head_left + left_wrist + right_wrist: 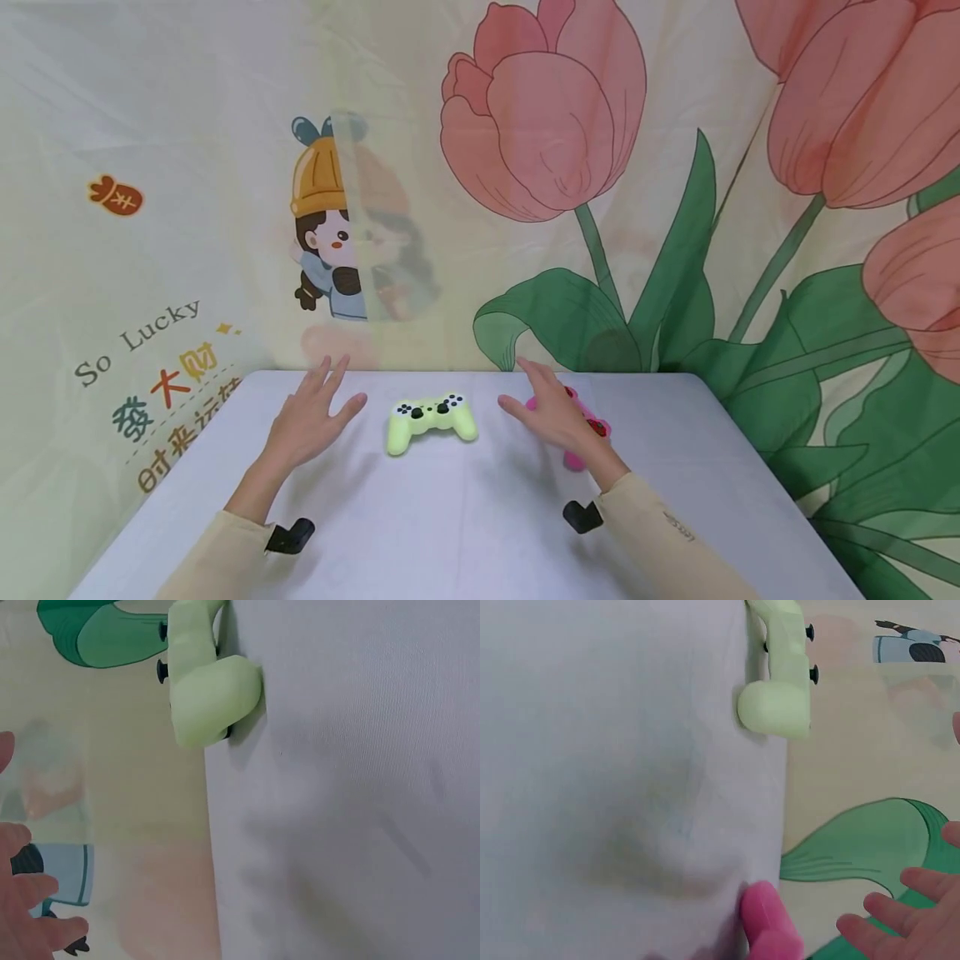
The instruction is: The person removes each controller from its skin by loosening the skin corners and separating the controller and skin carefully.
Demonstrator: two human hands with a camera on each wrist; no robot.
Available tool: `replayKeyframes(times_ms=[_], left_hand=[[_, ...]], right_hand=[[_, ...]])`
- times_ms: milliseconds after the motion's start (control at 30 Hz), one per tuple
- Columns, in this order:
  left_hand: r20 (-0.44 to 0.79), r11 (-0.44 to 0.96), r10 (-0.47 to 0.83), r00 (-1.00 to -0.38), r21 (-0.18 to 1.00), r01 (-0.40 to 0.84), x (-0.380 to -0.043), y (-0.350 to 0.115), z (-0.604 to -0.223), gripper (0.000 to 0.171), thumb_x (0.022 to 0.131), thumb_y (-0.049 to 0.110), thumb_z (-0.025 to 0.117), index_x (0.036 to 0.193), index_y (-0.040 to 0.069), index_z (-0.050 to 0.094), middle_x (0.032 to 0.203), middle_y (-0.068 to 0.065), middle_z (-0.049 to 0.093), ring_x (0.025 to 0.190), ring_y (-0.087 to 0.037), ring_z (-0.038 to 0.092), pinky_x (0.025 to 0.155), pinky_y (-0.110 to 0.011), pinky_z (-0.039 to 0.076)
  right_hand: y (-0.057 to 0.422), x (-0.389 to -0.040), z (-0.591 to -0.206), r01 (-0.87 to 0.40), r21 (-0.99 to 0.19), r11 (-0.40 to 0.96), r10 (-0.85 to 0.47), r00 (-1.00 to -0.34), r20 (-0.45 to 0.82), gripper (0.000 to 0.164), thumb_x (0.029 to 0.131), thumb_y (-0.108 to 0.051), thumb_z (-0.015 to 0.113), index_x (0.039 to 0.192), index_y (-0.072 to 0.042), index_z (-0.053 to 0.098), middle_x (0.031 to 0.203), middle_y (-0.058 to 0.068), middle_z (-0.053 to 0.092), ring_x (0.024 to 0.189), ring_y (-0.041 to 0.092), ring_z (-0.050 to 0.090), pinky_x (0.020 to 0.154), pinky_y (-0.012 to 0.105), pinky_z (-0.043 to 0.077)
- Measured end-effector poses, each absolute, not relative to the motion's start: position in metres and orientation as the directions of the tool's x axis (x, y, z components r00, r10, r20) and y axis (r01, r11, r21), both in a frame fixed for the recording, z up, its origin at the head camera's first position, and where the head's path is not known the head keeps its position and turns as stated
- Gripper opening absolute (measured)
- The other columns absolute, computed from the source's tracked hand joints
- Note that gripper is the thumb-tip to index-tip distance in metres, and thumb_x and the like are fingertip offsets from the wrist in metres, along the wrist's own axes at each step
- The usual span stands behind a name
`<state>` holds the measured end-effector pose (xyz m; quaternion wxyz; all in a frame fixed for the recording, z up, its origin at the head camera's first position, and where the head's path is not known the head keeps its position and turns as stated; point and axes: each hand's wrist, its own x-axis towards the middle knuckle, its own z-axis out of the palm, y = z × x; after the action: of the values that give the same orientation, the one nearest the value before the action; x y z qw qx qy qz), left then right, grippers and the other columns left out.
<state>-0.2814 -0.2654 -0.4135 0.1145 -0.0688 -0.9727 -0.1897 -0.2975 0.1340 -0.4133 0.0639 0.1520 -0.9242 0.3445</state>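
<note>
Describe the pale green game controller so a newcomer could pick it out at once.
Find the white-covered table in front of the tulip-printed backdrop. Near the table's far edge, between the left hand and the right hand, lies the pale green game controller. Its color sets it apart from the pink game controller, which is partly hidden behind the right hand.

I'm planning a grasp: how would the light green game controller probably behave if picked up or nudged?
The light green game controller looks like a moulded shell, so it should stay stiff when lifted. Its low, wide shape suggests it would slide across the table rather than roll. Its smooth-looking surface may feel slightly slippery.
</note>
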Motion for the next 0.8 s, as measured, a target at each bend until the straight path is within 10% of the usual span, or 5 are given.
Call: replayKeyframes(times_ms=[800], left_hand=[[-0.016,0.679,0.079,-0.997,0.733,0.042,-0.31,-0.233,-0.449,0.081,0.107,0.064,0.047,0.169,0.016,0.027,0.161,-0.025,0.042,0.144,-0.048,0.045,0.115,-0.066,0.039]], right_hand=[[0.066,-0.335,-0.453,-0.088,-0.882,0.463,-0.216,-0.976,-0.017,0.066,0.107,-0.044,0.06,0.164,-0.019,0.038,0.152,0.022,0.052,0.126,0.038,0.061,0.094,0.05,0.06]])
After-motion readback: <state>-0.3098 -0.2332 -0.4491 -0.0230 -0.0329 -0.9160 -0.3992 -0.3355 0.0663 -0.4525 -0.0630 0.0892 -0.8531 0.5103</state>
